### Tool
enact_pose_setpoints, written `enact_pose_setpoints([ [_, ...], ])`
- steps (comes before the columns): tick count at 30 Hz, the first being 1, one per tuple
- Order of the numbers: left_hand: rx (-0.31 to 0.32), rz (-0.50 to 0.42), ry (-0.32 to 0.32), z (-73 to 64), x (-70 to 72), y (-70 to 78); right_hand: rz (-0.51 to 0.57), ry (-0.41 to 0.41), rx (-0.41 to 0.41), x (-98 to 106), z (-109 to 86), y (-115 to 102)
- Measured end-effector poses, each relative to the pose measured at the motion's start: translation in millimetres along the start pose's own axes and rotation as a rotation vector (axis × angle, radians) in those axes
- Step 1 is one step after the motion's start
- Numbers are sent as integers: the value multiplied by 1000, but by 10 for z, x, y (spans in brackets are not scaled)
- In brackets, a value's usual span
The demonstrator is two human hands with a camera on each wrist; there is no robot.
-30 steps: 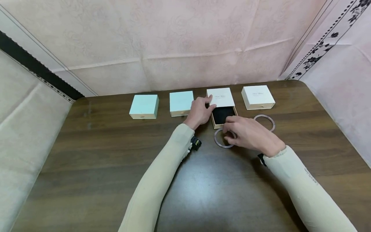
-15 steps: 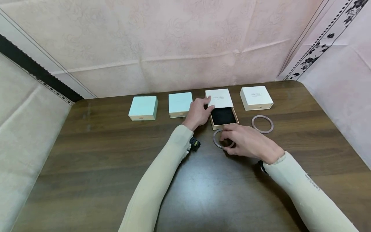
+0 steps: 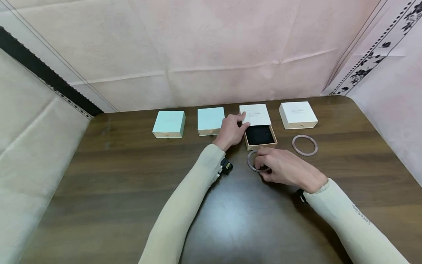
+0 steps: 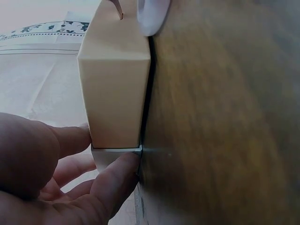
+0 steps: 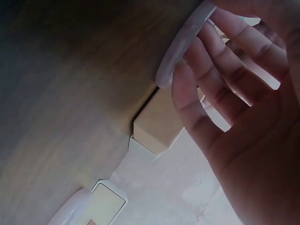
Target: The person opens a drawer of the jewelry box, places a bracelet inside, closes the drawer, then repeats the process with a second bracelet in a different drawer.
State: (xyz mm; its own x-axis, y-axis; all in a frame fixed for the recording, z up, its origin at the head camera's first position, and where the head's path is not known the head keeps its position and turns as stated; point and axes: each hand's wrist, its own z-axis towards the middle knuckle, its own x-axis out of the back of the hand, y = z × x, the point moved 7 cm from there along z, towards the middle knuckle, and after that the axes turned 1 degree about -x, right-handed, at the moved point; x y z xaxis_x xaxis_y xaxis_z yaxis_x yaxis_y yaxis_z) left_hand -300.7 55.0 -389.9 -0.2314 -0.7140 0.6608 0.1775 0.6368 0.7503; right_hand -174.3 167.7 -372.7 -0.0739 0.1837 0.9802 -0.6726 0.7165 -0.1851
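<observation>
The four boxes stood in a spaced row near the back edge of the brown tabletop (image 3: 132,176), a pale patterned cloth (image 3: 197,47) hanging close behind. In front of them the wood ran wide towards the person, both forearms reaching over it; the rounded right corner lay past the closed white box (image 3: 298,114). Narrow gaps parted the two mint boxes (image 3: 169,124) (image 3: 211,120), and the left hand (image 3: 231,129) filled the space beside the next one along, the open box.

That open box had a white cover (image 3: 255,114) with small lettering and a cream drawer (image 3: 260,147) lined in black, standing partly out towards the person. The left grip was closed on the cover, thumb and fingers spread to either side of its edge.

The right hand (image 3: 285,167) had its grip narrowed on a ring (image 5: 180,46), smooth, glossy, pale lilac-grey, just before the drawer's front; whether ring and drawer touched could not be told. A second ring (image 3: 316,146), of similar colour, lay flat between the right hand and the closed white box.
</observation>
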Motion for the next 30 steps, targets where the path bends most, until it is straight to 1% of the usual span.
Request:
enact_pose_setpoints([
  [3, -7, 5, 7, 4, -3, 19, 21, -14, -11, -11, 3, 4],
  [6, 0, 4, 4, 3, -7, 18, 49, -39, -21, -29, 5, 4],
  [11, 7, -2, -2, -2, -16, 7, 54, -54, -30, -44, 2, 3],
  [16, -1, -2, -9, -1, -17, 27, 47, -56, -40, -40, -6, 16],
  [21, -18, 3, -13, 7, -24, 57, 36, -42, -30, -19, -25, 14],
  [30, -17, 0, 1, -5, -2, 25, 17, -31, -6, -11, -26, 7],
])
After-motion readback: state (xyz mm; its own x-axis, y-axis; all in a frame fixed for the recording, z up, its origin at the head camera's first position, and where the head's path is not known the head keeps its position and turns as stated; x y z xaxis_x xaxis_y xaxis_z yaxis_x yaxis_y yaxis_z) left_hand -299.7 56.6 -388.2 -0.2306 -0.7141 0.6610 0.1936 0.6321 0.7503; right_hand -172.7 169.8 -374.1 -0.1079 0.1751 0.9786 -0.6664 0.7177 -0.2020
